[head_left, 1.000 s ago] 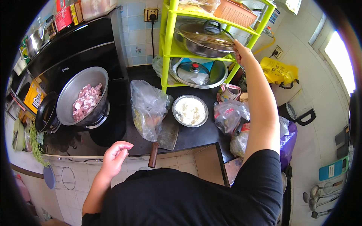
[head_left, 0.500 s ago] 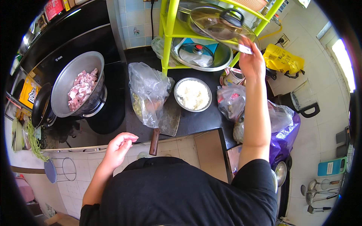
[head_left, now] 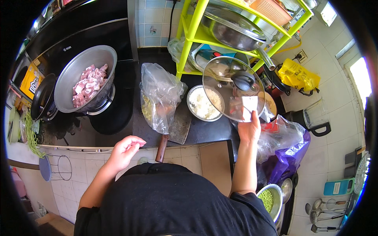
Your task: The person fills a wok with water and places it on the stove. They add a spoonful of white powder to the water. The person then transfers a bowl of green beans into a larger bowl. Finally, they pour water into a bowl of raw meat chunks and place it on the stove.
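My right hand (head_left: 249,130) grips the near rim of a glass pan lid (head_left: 233,91) with a black knob. The lid is held above the counter and partly overlaps the metal bowl of white rice (head_left: 199,103). A white label shows on the glass by my fingers. My left hand (head_left: 125,152) hovers at the counter's front edge, fingers loosely bent and holding nothing. Close to it is the brown handle of a cleaver (head_left: 162,148); a clear plastic bag (head_left: 159,94) of food lies against the blade. A large pot (head_left: 63,84) with raw meat chunks (head_left: 89,84) stands on the stove.
A green shelf rack (head_left: 190,37) at the back holds a lidded steel pan (head_left: 226,33). Plastic bags, one purple (head_left: 285,155), crowd the right side, near a black-handled jug (head_left: 315,126). A bowl of chopped green pieces (head_left: 267,200) sits by my right elbow.
My right hand has brought the glass lid from the rack down and nearer, beside the rice bowl. The steel pan on the shelf is now uncovered to view. My left hand has barely moved.
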### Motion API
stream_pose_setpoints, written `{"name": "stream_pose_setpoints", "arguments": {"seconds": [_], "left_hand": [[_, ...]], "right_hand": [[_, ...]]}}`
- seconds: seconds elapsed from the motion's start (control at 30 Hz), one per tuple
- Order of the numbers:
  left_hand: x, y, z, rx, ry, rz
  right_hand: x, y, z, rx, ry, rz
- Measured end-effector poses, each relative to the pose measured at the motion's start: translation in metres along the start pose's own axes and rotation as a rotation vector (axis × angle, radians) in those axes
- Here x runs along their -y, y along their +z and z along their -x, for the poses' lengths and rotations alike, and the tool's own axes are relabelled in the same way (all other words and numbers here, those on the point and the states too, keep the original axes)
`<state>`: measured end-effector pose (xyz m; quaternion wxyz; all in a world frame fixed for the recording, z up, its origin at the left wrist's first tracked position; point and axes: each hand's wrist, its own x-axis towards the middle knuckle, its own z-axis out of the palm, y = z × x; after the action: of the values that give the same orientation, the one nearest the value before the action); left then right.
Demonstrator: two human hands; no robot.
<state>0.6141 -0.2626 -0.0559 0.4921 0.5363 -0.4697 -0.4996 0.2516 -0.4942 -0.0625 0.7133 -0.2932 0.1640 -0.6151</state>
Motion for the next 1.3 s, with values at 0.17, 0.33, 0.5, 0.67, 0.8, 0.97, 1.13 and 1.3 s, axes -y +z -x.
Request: {"name": "stream_pose_setpoints", "arguments": {"seconds": [0.17,0.33,0.5,0.67,0.8,0.97,1.13,1.3], "left_hand": [[0.004,-0.007,0.011,-0.086,-0.013,0.004],[0.006,-0.012,0.03,-0.203,-0.045,-0.027],[0.01,-0.008,0.047,-0.321,-0.102,-0.095],[0.012,-0.001,0.054,-0.384,-0.124,-0.08],[0.016,0.007,0.052,-0.383,-0.153,-0.074],[0.012,0.02,0.036,-0.284,-0.177,-0.103],[0.007,0.038,0.015,-0.188,-0.176,-0.091],[0.009,0.043,0.009,-0.1,-0.142,-0.08]], "right_hand": [[-0.036,0.004,-0.096,0.015,0.041,0.03],[-0.062,0.002,-0.169,-0.092,0.154,-0.011],[-0.086,0.007,-0.227,-0.058,0.202,-0.007],[-0.055,0.044,-0.249,-0.11,0.619,0.386],[-0.027,0.047,-0.234,-0.027,0.6,1.188],[-0.031,0.027,-0.216,-0.001,0.424,1.571],[-0.049,0.009,-0.198,-0.102,0.019,2.004],[-0.053,0.004,-0.177,-0.082,-0.167,1.836]]}}
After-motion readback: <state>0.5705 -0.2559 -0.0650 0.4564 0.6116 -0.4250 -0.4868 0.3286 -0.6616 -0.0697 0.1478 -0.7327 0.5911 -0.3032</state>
